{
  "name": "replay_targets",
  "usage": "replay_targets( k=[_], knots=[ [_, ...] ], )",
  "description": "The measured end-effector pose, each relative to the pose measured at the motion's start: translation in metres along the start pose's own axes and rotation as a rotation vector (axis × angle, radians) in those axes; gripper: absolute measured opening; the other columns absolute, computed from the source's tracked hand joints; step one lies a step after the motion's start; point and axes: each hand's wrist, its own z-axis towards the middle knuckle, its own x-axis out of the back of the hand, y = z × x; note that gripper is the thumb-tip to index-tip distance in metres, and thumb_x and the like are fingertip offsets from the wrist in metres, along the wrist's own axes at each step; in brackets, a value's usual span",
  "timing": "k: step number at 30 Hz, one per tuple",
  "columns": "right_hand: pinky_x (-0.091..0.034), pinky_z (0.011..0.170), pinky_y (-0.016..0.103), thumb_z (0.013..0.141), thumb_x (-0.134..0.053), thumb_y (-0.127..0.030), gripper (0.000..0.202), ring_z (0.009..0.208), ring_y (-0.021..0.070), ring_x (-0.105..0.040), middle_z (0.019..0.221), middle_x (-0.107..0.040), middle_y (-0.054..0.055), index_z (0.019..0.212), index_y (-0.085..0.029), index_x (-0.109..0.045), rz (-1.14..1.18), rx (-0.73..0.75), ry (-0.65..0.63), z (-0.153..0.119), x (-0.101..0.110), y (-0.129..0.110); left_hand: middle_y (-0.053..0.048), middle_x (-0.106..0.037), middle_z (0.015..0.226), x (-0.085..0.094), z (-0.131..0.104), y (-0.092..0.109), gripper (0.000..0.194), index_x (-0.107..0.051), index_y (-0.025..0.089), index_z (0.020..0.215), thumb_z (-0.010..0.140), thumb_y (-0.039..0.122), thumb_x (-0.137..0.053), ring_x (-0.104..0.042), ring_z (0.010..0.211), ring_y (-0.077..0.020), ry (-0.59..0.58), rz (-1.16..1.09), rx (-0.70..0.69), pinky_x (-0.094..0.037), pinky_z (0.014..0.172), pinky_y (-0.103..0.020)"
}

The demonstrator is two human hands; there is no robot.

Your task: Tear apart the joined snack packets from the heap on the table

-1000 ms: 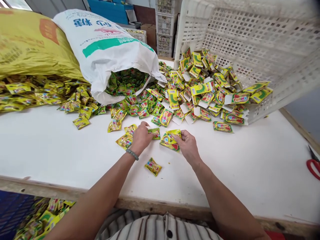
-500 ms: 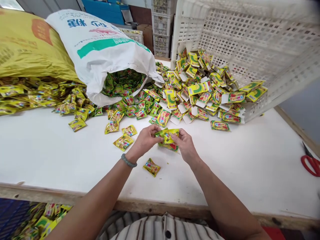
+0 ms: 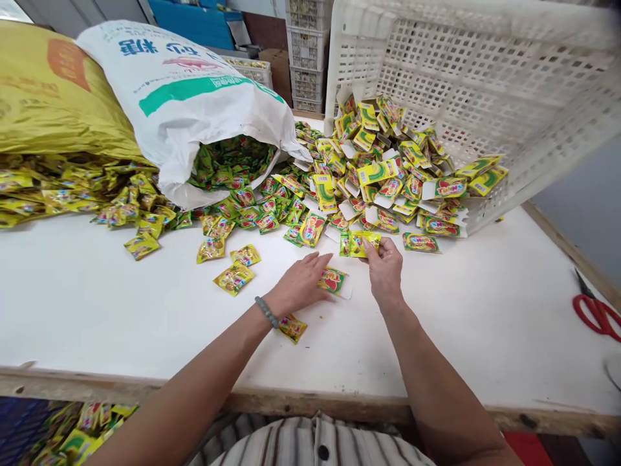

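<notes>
Sacks back left on table, packets before them; boxes in and before crate, right; scissors far right.

the white sack bears upside-down blue characters, seemingly 砂糖; print on the boxes and packets is too small to read surely.

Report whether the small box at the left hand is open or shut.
Open at one end: the small box shows a white flap sticking out, away from the left hand. Its inside is hidden.
</notes>
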Motion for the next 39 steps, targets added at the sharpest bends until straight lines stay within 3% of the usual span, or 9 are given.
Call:
replay_targets(
  k=[3,7,11,16,18,22,28,34,39],
  knots=[
    [-0.055,0.065,0.030,0.070,-0.069,-0.044,0.031,0.070,0.0153,-0.062,0.074,-0.064,-0.001,0.083,-0.020,-0.055,0.004,-0.026,-0.047,-0.001,0.000,0.000,-0.018,-0.062,0.117,0.002,0.001,-0.004,0.067,-0.051,0.014,0.128,0.072,0.042,-0.075,-0.056,0.113,-0.0353,-0.047,0.137,0.080,-0.044,0.092,-0.044],
    [-0.055,0.063,0.029,0.069,-0.071,-0.047,0.034,0.068,0.0153,-0.062,0.075,-0.065,-0.001,0.085,-0.020,-0.057,0.021,-0.080,-0.102,-0.006,-0.005,0.003,-0.014,-0.060,0.108,0.012,-0.012,-0.015,0.054,-0.060,0.017,0.110,0.069,0.050,-0.073,-0.058,0.100,-0.0318,0.080,0.080,0.266,-0.047,0.081,-0.039],
    [-0.054,0.061,0.029,0.068,-0.071,-0.052,0.037,0.063,0.0142,-0.060,0.071,-0.064,-0.002,0.082,-0.021,-0.056,0.044,-0.118,-0.159,-0.012,-0.012,0.009,-0.008,-0.064,0.103,0.013,-0.029,-0.019,0.061,-0.055,0.020,0.114,0.065,0.049,-0.076,-0.061,0.092,-0.0283,0.164,-0.246,0.371,-0.047,0.076,-0.037],
    [-0.053,0.063,0.029,0.068,-0.073,-0.051,0.036,0.061,0.0140,-0.058,0.067,-0.061,-0.003,0.077,-0.021,-0.055,-0.012,-0.109,-0.320,-0.015,-0.014,0.013,-0.002,-0.068,0.084,0.003,-0.036,-0.021,0.049,-0.060,0.018,0.093,0.060,0.050,-0.079,-0.061,0.072,-0.0179,0.231,-0.995,0.465,-0.046,0.066,-0.030],
    [-0.052,0.063,0.029,0.067,-0.074,-0.051,0.037,0.060,0.0137,-0.059,0.067,-0.061,-0.003,0.077,-0.021,-0.056,0.015,-0.139,-0.378,-0.013,-0.012,0.013,-0.001,-0.068,0.079,0.000,-0.036,-0.023,0.048,-0.060,0.016,0.086,0.058,0.047,-0.082,-0.059,0.067,-0.0143,0.276,-1.173,0.511,-0.044,0.063,-0.027],
    [-0.048,0.058,0.026,0.067,-0.073,-0.051,0.037,0.060,0.0138,-0.057,0.065,-0.060,-0.003,0.076,-0.021,-0.055,-0.031,-0.154,-0.437,-0.007,-0.005,0.012,0.001,-0.068,0.072,-0.001,-0.036,-0.024,0.045,-0.060,0.016,0.083,0.057,0.043,-0.084,-0.057,0.061,-0.0114,0.274,-1.284,0.516,-0.041,0.059,-0.024],
    [-0.043,0.062,0.025,0.073,-0.068,-0.042,0.028,0.064,0.0130,-0.052,0.064,-0.054,-0.004,0.069,-0.021,-0.052,-0.241,-0.038,-0.566,0.000,0.005,0.009,0.000,-0.071,0.077,-0.001,-0.035,-0.022,0.039,-0.062,0.017,0.082,0.060,0.039,-0.085,-0.063,0.066,-0.0137,0.161,-1.289,0.429,-0.045,0.061,-0.025],
    [-0.042,0.063,0.026,0.075,-0.065,-0.040,0.022,0.070,0.0153,-0.054,0.072,-0.063,-0.001,0.078,-0.019,-0.065,-0.345,-0.002,-0.446,-0.011,-0.007,0.009,-0.002,-0.075,0.087,-0.004,-0.033,-0.017,0.043,-0.065,0.016,0.096,0.061,0.031,-0.086,-0.067,0.074,-0.0154,0.093,-1.441,0.392,-0.050,0.068,-0.025],
    [-0.043,0.066,0.028,0.077,-0.065,-0.036,0.016,0.071,0.0160,-0.055,0.076,-0.064,0.001,0.076,-0.020,-0.066,-0.394,0.121,-0.369,-0.030,-0.024,0.014,-0.001,-0.076,0.087,-0.007,-0.031,-0.013,0.046,-0.068,0.016,0.098,0.057,0.024,-0.088,-0.068,0.071,-0.0139,0.127,-1.562,0.426,-0.052,0.066,-0.023]
  ],
)
